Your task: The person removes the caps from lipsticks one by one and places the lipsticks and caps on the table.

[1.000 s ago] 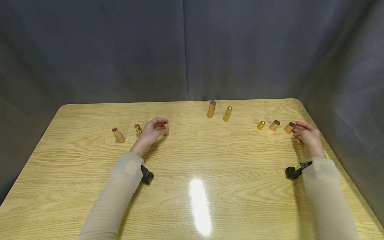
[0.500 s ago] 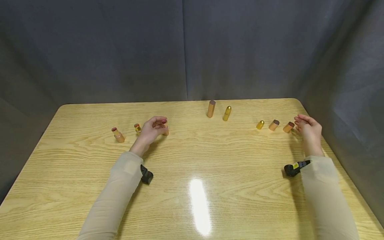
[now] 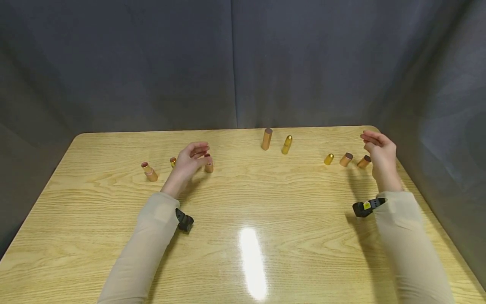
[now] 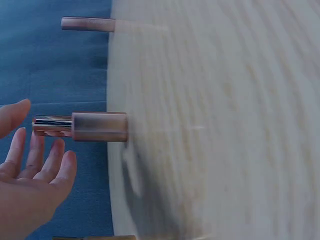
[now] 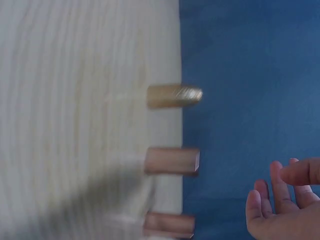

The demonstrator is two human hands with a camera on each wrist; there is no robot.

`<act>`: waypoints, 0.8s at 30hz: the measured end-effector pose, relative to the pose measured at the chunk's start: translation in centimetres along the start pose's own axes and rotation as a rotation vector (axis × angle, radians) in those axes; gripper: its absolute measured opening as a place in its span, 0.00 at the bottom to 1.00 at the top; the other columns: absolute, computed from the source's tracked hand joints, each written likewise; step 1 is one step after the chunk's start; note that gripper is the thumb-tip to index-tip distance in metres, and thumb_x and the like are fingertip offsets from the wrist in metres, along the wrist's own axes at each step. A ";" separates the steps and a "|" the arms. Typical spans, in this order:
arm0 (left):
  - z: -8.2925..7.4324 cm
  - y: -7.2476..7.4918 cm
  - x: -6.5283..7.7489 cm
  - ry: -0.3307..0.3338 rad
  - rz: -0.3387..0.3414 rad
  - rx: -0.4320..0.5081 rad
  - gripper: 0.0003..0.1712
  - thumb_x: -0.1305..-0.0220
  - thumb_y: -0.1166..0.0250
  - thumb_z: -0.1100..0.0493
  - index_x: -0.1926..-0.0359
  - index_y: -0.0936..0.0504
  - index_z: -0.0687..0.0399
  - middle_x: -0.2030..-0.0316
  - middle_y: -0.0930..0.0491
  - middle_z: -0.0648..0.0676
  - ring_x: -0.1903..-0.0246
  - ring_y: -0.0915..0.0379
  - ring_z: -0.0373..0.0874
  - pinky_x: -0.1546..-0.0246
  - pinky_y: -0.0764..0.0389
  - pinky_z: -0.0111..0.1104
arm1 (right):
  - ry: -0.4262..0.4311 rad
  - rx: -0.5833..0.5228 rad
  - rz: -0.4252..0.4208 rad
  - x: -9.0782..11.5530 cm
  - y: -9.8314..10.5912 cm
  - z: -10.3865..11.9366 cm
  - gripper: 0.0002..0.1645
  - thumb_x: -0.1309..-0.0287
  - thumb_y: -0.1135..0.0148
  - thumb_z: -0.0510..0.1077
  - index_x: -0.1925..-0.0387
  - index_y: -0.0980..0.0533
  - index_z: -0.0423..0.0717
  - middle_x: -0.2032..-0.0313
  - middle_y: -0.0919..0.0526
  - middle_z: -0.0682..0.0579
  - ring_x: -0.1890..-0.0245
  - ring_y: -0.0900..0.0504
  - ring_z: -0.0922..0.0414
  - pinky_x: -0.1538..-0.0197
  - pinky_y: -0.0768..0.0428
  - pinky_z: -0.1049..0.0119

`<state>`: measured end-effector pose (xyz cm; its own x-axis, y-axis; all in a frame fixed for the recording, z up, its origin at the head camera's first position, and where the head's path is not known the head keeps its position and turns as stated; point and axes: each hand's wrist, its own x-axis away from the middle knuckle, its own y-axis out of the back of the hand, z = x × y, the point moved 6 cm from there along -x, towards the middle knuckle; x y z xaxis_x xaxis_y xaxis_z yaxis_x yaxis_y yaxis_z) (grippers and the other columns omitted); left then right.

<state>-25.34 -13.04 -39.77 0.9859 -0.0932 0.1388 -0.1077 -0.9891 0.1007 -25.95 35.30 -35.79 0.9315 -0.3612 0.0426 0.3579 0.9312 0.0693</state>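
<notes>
My left hand [image 3: 186,164] has its fingers spread behind and beside an uncapped rose-gold lipstick tube [image 3: 209,166] standing on the table. In the left wrist view, the fingertips are right at the shiny upper part of that lipstick tube [image 4: 100,126]. Left of this hand stand a gold tube [image 3: 173,162], partly hidden, and another rose-gold lipstick tube [image 3: 150,172]. Over on the right, my right hand [image 3: 383,158] is raised with loose fingers, holding nothing. Nearest to it is a copper lipstick cap [image 3: 363,162], beside a second copper cap [image 3: 346,159] and a round-topped gold cap [image 3: 328,159].
Toward the back of the wooden table [image 3: 243,198] stand a tall copper hexagonal tube [image 3: 267,139] and a tall gold bullet-shaped tube [image 3: 287,145]. Dark curtains [image 3: 159,63] enclose the back and both sides.
My right hand has risen from the rightmost copper cap and shifted left. The left fingers have loosened and lifted from the rose-gold lipstick tube, which stays in place.
</notes>
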 end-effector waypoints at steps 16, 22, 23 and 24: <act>-2.8 0.5 0.7 -0.106 -0.187 0.097 0.28 0.37 0.43 0.71 0.36 0.35 0.62 0.39 0.31 0.60 0.36 0.35 0.49 0.36 0.29 0.35 | 0.103 0.160 0.206 1.7 -6.4 3.1 0.20 0.36 0.52 0.32 0.51 0.26 0.56 0.60 0.24 0.71 0.55 0.29 0.72 0.62 0.27 0.79; -3.6 -0.4 1.1 -0.137 -0.195 0.141 0.27 0.38 0.44 0.73 0.37 0.33 0.64 0.45 0.27 0.56 0.42 0.30 0.43 0.46 0.25 0.24 | 0.139 0.222 0.282 2.1 -8.8 3.4 0.19 0.35 0.52 0.31 0.51 0.28 0.56 0.59 0.26 0.70 0.55 0.29 0.73 0.53 0.29 0.85; -3.7 -0.6 1.1 -0.138 -0.186 0.142 0.27 0.38 0.44 0.74 0.37 0.34 0.64 0.46 0.27 0.56 0.43 0.30 0.43 0.48 0.24 0.22 | 0.145 0.238 0.296 2.2 -9.2 3.4 0.19 0.35 0.52 0.31 0.50 0.29 0.55 0.59 0.26 0.69 0.55 0.29 0.74 0.53 0.28 0.85; -3.8 -0.9 1.2 -0.139 -0.176 0.140 0.27 0.38 0.44 0.74 0.37 0.34 0.64 0.47 0.26 0.54 0.44 0.30 0.42 0.49 0.24 0.21 | 0.148 0.251 0.310 2.2 -9.6 3.4 0.19 0.35 0.52 0.31 0.48 0.29 0.53 0.58 0.26 0.69 0.55 0.29 0.74 0.53 0.28 0.85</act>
<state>-24.58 -11.87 -36.00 0.9971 0.0762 -0.0064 0.0760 -0.9967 -0.0268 -27.52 25.39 -33.01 0.9984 -0.0376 -0.0431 0.0493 0.9472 0.3167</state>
